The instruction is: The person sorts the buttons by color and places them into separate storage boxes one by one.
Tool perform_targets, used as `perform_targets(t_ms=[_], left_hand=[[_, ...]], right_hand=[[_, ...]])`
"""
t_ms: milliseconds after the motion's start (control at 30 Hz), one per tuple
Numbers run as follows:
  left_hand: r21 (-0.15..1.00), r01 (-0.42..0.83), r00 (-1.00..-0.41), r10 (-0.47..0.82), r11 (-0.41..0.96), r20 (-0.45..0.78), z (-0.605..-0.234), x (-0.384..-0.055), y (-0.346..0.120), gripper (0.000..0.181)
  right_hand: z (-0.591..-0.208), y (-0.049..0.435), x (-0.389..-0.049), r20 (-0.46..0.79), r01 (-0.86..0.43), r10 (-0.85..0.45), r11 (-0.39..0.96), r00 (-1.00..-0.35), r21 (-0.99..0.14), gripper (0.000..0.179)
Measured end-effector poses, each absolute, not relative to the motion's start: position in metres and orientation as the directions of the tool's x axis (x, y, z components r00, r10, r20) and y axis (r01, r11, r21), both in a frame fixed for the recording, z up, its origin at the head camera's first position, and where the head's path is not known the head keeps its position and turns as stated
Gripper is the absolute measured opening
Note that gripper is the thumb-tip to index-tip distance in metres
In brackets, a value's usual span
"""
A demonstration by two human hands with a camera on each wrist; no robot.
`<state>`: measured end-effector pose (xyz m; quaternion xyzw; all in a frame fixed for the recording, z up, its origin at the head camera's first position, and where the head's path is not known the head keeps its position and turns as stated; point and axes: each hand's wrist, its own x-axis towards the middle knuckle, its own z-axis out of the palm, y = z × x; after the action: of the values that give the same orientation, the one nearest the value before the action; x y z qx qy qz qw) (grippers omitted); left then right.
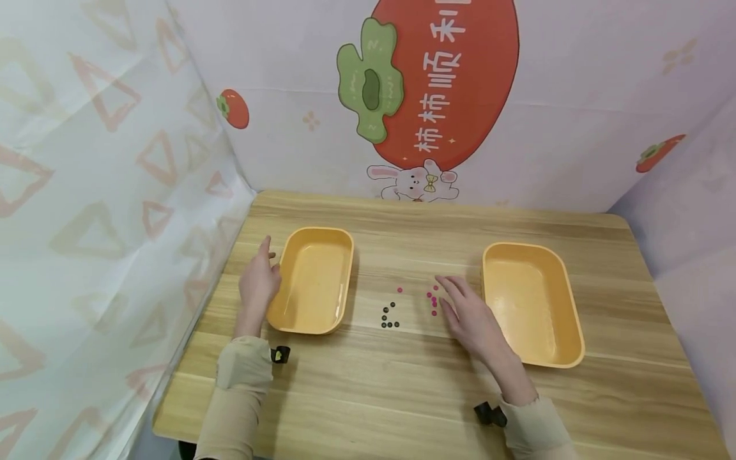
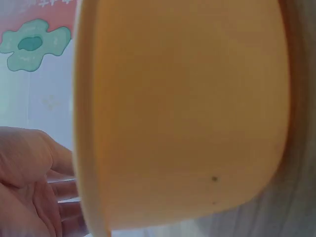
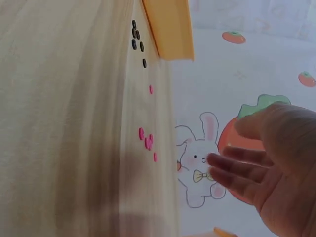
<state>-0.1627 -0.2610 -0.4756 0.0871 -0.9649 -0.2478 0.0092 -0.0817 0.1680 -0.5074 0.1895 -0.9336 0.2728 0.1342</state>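
Beside the outer left rim of the left yellow bin (image 1: 315,281), my left hand (image 1: 258,285) has its fingers loosely extended and holds nothing. The left wrist view shows its palm behind the rim, with the fingertips hidden. My right hand (image 1: 473,319) hovers with relaxed, parted fingers close to a cluster of small pink button-like discs (image 1: 434,313). Its grasp is empty in the right wrist view. A lone pink disc (image 1: 400,290) lies farther left. Several dark button-like discs (image 1: 390,324) lie in a bent row between the bins.
Right of my right forearm stands another yellow bin (image 1: 531,306). Both bins rest on a wood-grain table (image 1: 368,396). Printed cloth walls (image 1: 287,153) close off the back and sides. Black wrist mounts (image 1: 490,414) stick out from both sleeves.
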Motion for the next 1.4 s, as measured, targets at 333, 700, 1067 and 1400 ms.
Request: perform_targets(t_ms=[333, 700, 1067, 1400], left_hand=[[0.388, -0.186, -0.98, -0.141, 0.903, -0.14, -0.465, -0.169, -0.255, 0.048], [0.391, -0.175, -0.983, -0.14, 0.904, -0.117, -0.472, -0.172, -0.257, 0.049], [0.388, -0.179, -0.983, -0.147, 0.904, -0.111, -0.473, -0.172, -0.259, 0.048], [0.383, -0.175, -0.984, -0.143, 0.907, -0.109, -0.473, -0.172, -0.26, 0.048]], right_hand=[[-0.51, 0.153, -0.108, 0.084, -0.344, -0.338, 0.857, -0.937, -0.384, 0.029], [-0.545, 0.137, -0.124, -0.005, -0.231, -0.282, 0.796, -0.959, -0.56, 0.027], [-0.562, 0.13, -0.124, 0.124, -0.243, -0.213, 0.745, -0.969, -0.621, 0.022], [-0.562, 0.119, -0.134, 0.146, -0.261, -0.219, 0.71, -0.965, -0.654, 0.019]])
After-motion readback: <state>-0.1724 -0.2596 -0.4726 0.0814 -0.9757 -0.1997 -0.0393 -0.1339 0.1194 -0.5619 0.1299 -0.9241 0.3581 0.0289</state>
